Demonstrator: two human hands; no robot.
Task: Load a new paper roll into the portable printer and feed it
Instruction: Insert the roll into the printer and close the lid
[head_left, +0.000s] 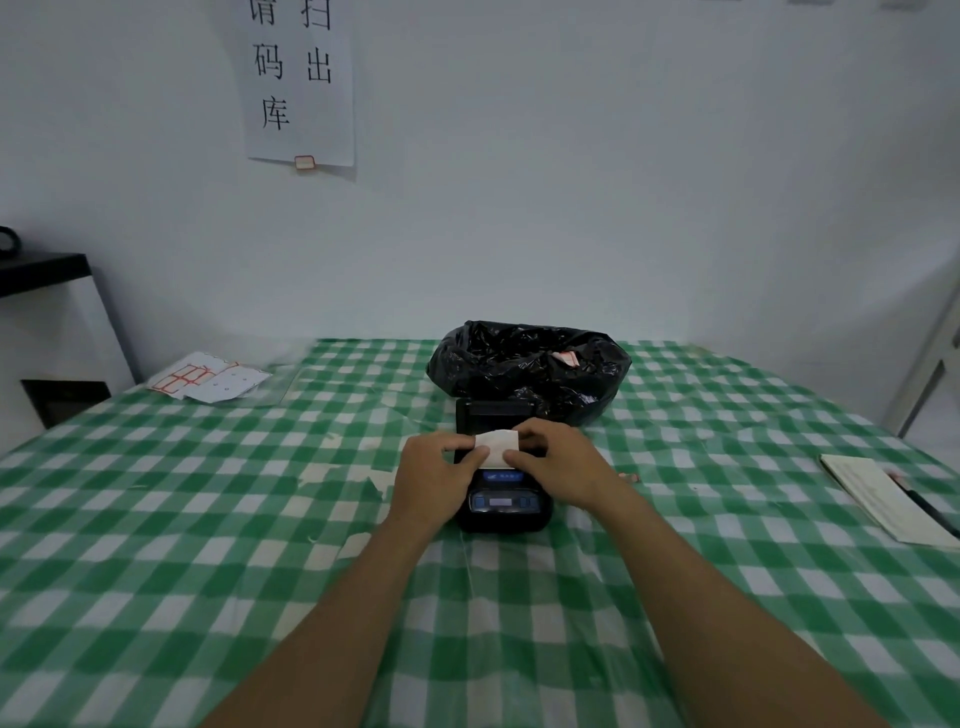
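A small black portable printer (506, 506) with a blue panel lies on the green checked tablecloth (208, 519), its lid (493, 410) open toward the far side. A white strip of paper (500, 444) sticks up from its middle. My left hand (434, 470) pinches the strip's left edge and my right hand (558, 460) pinches its right edge, both resting over the printer. The roll itself is hidden under my fingers.
A black plastic bag (530, 364) stands open right behind the printer. Label sheets with red frames (208, 379) lie at the far left. A notebook with a pen (888, 499) lies at the right edge. A dark shelf (41, 270) stands left of the table.
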